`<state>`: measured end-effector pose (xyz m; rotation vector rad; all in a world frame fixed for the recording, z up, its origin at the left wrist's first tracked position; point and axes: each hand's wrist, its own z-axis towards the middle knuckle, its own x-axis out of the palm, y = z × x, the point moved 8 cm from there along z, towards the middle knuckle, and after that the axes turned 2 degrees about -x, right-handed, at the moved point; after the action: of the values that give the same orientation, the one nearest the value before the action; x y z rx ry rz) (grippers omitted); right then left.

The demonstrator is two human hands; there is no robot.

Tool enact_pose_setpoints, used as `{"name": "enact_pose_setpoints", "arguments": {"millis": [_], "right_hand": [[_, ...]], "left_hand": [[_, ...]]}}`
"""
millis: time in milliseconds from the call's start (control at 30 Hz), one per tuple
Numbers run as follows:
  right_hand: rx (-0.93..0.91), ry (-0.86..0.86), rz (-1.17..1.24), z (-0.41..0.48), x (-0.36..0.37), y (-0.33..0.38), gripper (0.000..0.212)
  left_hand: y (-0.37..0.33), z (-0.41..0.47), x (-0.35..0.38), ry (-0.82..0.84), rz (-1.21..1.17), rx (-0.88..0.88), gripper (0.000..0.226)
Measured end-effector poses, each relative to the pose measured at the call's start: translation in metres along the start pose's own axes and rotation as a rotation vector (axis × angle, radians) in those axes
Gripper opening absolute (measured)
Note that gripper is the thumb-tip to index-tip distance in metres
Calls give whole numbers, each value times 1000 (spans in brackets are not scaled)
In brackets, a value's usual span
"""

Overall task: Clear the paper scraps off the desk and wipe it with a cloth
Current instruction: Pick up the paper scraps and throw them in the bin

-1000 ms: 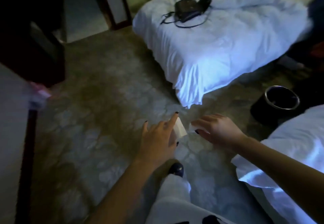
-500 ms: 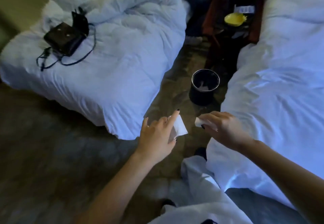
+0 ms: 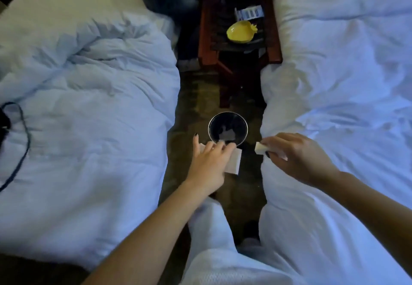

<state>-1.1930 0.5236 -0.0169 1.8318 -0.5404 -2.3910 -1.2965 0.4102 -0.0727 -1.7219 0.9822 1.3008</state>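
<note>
Left grip [image 3: 209, 162] curls its fingers round a white paper scrap [image 3: 234, 164], just short of the black bin [image 3: 243, 121] on the floor [image 3: 196, 97]. Right grip [image 3: 298, 157] pinches a smaller scrap [image 3: 260, 148] beside the bin's rim. Pale shapes [image 3: 227, 135] inside the bin, probably paper; light is dim.

Left grip [image 3: 209, 162]: forearm extended forward, fingers curled, pinching paper scrap [image 3: 234, 164]. Right grip [image 3: 298, 159]: forearm extended, knuckles up, pinching second scrap [image 3: 260, 148].
</note>
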Motion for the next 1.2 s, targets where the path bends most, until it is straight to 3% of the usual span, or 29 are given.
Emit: {"name": "enact_pose_setpoints", "arguments": {"millis": [333, 467, 633, 900, 1033, 1200], "right_hand": [[350, 55, -16, 100, 39, -97, 25], [474, 51, -5, 118, 54, -127, 29], [549, 60, 6, 122, 81, -153, 30], [592, 72, 83, 158, 127, -162, 22], [597, 138, 79, 181, 152, -161, 31], [716, 305, 116, 181, 177, -167, 57]], "left_hand": [[64, 210, 36, 79, 143, 239, 75], [78, 261, 69, 176, 108, 240, 81], [87, 277, 108, 337, 36, 220, 82], [121, 280, 96, 324, 8, 192, 67], [134, 286, 80, 280, 13, 191, 64], [141, 291, 67, 245, 40, 190, 62]]}}
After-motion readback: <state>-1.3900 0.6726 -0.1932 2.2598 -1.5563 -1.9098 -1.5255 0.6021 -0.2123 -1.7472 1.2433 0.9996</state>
